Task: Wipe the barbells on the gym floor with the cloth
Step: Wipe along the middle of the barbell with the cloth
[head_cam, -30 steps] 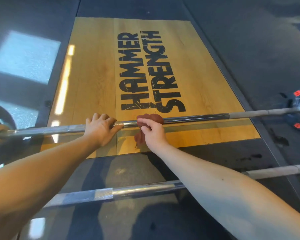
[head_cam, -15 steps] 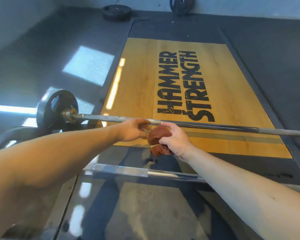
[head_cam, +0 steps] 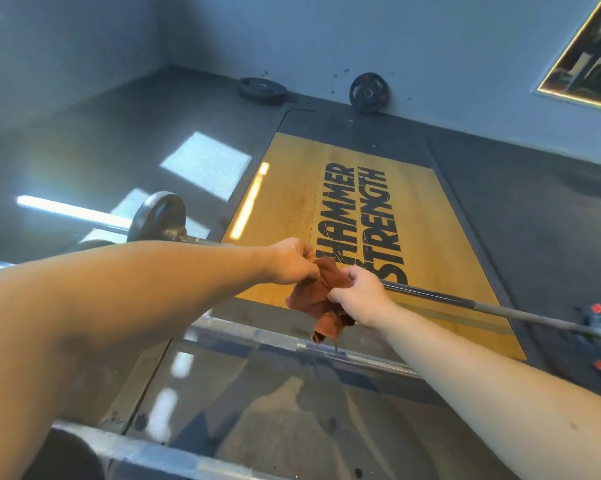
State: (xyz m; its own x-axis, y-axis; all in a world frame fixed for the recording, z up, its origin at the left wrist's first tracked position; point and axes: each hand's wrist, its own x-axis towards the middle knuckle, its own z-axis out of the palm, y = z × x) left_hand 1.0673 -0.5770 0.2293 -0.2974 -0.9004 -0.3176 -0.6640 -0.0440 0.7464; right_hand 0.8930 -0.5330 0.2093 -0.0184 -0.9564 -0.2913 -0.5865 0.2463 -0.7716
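Both hands, left (head_cam: 293, 261) and right (head_cam: 356, 294), pinch the cloth (head_cam: 314, 296) above the bar (head_cam: 465, 301); best refold it thick before wrapping the bar.

A dark rubber floor (head_cam: 520, 188) surrounds a yellow wooden platform (head_cam: 292, 188) printed with black lettering (head_cam: 356, 223). Pale blue-grey walls (head_cam: 292, 39) meet in the far left corner. One loose weight plate (head_cam: 368, 92) leans against the far wall, another (head_cam: 261, 90) lies flat beside it. Bright patches of sunlight (head_cam: 205, 164) fall on the floor's left side. A gold-framed mirror (head_cam: 590, 60) hangs at the upper right.
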